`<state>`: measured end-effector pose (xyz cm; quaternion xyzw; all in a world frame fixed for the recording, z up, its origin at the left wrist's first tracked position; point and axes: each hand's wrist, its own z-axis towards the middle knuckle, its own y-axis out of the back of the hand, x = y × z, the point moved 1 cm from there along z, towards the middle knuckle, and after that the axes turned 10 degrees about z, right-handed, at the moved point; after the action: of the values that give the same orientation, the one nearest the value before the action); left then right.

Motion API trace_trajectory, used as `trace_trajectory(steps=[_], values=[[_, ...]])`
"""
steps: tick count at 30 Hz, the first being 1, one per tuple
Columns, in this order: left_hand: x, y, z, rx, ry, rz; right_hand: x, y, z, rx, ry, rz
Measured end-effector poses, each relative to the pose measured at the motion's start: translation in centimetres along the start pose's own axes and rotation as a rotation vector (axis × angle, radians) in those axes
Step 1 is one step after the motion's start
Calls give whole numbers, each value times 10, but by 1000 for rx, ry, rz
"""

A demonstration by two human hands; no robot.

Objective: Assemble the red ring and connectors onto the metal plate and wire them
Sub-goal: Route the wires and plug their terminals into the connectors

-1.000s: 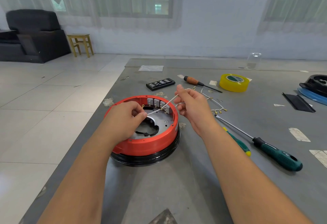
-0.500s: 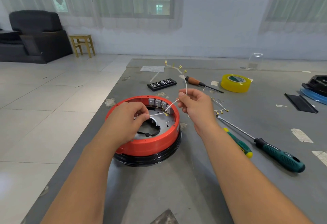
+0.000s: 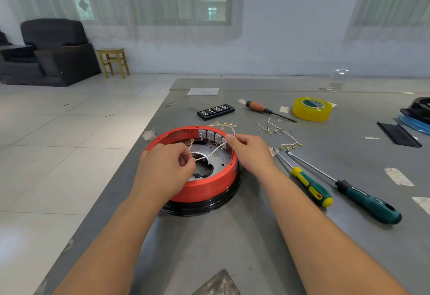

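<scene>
The red ring (image 3: 204, 188) sits on a black base at the table's left side, around a metal plate (image 3: 220, 163) with a central cut-out. Several grey connectors (image 3: 210, 135) line the ring's far inner wall. A thin white wire harness (image 3: 216, 151) with brass terminals stretches across the ring. My left hand (image 3: 166, 169) pinches one end of it over the plate. My right hand (image 3: 250, 151) pinches the wire by the rightmost connector; its far end with terminals drapes over the ring's back rim.
More white wires with brass terminals (image 3: 282, 135) lie right of the ring. Two green-handled screwdrivers (image 3: 311, 187) (image 3: 367, 202) lie at the right, an orange-handled one (image 3: 263, 109), a black bit case (image 3: 216, 111) and yellow tape (image 3: 312, 109) further back. The table's left edge runs beside the ring.
My right hand has lowered from above the ring to the connectors, bringing the raised wire end down over the back rim. My left hand keeps pinching its end over the plate.
</scene>
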<state>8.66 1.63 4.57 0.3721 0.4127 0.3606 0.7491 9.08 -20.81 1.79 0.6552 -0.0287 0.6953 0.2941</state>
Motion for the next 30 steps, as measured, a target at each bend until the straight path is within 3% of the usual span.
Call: trace_trajectory(steps=[6,9,12,15,18,22,30], values=[[3,-4,-6,-17,108,-103,3,1,3,61,7,-106],[7,-9,-8,-53,119,-122,6,1,1,-66,31,-213],[10,-14,-7,-77,113,-132,19,0,-8,-188,335,-228],[13,-16,-7,-101,84,-138,38,-9,-20,8,604,-239],[13,-15,-7,-109,72,-144,47,-22,-30,225,691,-313],[13,-13,-8,-108,76,-198,45,-31,-32,330,627,-253],[12,-9,-11,-126,92,-281,41,-31,-29,361,544,-165]])
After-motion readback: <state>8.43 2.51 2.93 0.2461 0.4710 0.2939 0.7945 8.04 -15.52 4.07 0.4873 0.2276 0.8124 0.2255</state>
